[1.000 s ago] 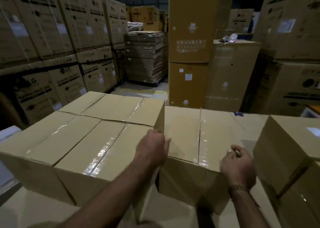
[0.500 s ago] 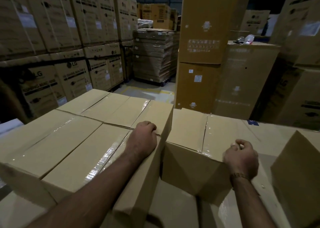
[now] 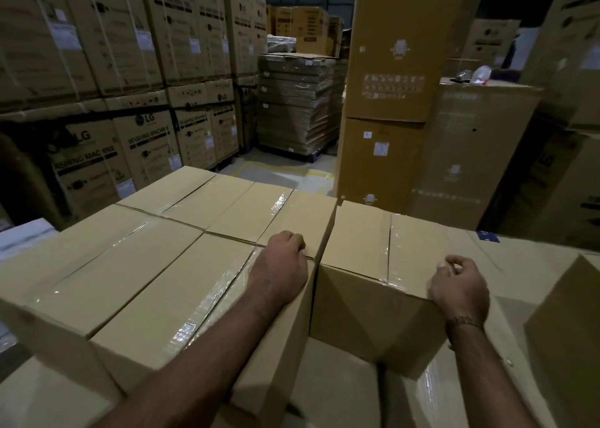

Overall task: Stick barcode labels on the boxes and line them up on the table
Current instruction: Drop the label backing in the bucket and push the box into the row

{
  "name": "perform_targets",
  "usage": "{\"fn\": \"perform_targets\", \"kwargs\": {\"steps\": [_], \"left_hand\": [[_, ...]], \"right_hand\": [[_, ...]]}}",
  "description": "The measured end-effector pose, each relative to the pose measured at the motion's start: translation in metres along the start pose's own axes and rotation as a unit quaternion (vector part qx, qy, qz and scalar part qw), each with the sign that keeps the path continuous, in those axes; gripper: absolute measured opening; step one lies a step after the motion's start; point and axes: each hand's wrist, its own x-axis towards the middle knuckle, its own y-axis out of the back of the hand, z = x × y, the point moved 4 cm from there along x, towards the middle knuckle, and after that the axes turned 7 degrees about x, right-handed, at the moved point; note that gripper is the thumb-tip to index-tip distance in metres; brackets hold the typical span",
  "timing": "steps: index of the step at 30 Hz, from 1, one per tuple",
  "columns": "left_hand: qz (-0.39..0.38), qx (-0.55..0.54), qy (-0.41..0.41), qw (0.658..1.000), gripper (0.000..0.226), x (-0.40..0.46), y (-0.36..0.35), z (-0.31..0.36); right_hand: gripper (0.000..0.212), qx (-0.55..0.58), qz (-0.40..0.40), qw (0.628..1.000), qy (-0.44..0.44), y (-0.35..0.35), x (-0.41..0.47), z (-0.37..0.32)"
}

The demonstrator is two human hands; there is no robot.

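Observation:
Several taped cardboard boxes form a block [image 3: 146,265] on the left of the table. My left hand [image 3: 282,265] rests on the near right box of that block, fingers curled at its right edge. A single taped box [image 3: 363,252] stands just right of the block, almost touching it. At that box's near right corner is my right hand [image 3: 461,288], fingers curled; thumb and forefinger pinch a small pale piece, seemingly a label. No label shows on the box tops.
Another cardboard box [image 3: 568,330] stands at the right edge. The table [image 3: 341,382] is covered in cardboard. A small blue object [image 3: 488,235] lies at its far edge. Stacks of large appliance cartons [image 3: 146,70] and a pallet of flat cardboard [image 3: 298,102] stand behind.
My left hand moved from the box's right side up onto its top. The single box now sits closer to the block, and my right hand stayed at its corner.

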Motion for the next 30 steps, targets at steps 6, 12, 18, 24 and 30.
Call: {"fn": "perform_targets", "kwargs": {"steps": [6,12,18,24,30], "left_hand": [[0.014,-0.006,-0.004,1.0,0.017,0.001,-0.004,-0.003],[0.011,-0.002,-0.007,1.0,0.021,0.002,-0.005,-0.004],[0.005,-0.005,-0.009,1.0,0.022,0.002,-0.004,-0.003],[-0.014,0.0,-0.006,1.0,0.022,0.004,-0.003,-0.002],[-0.026,0.008,-0.003,1.0,0.019,0.003,0.001,0.0]], "right_hand": [[0.022,-0.016,-0.004,1.0,0.002,-0.004,0.004,0.0],[0.025,-0.014,-0.009,1.0,0.006,-0.009,0.006,-0.003],[0.028,-0.025,-0.017,1.0,0.004,-0.01,0.003,-0.009],[0.026,-0.044,-0.024,0.999,0.003,-0.011,0.004,-0.008],[0.029,-0.072,-0.029,0.997,0.009,-0.008,0.001,-0.011]]}}
